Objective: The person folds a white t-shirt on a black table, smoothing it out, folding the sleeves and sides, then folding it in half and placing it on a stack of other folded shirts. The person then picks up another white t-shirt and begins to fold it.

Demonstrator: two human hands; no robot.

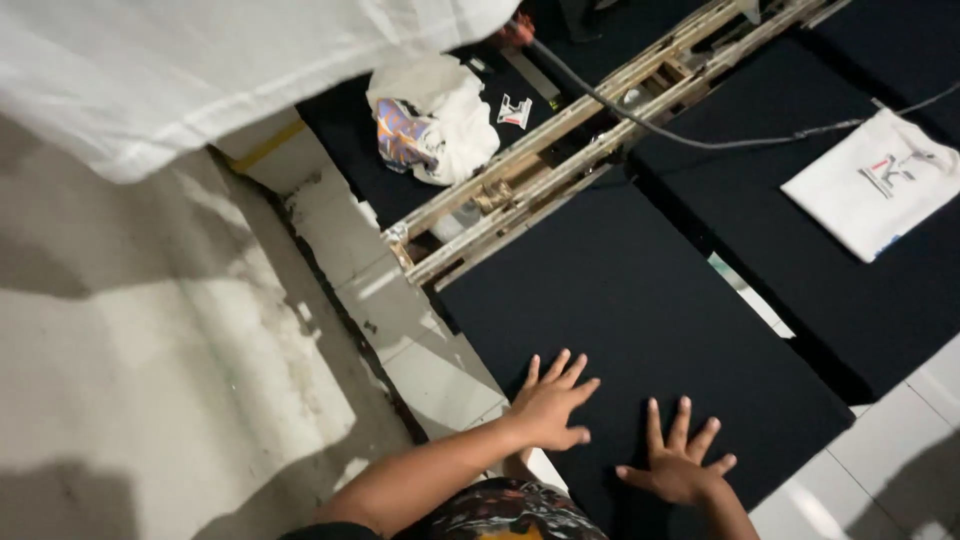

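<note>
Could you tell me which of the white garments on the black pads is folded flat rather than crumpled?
The folded white shirt on the far right pad. It lies flat and squared, printed side up, whereas the crumpled white garment at the upper middle is bunched in a heap.

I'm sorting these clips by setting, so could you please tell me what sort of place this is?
Probably a garment printing workshop. Black padded boards lie on a wooden frame; a folded white printed shirt rests on one, crumpled printed cloth on another. The left hand and right hand press flat on the nearest board.

Black board [640, 300], white folded shirt [875, 180], pale tiles [400, 330].
</note>
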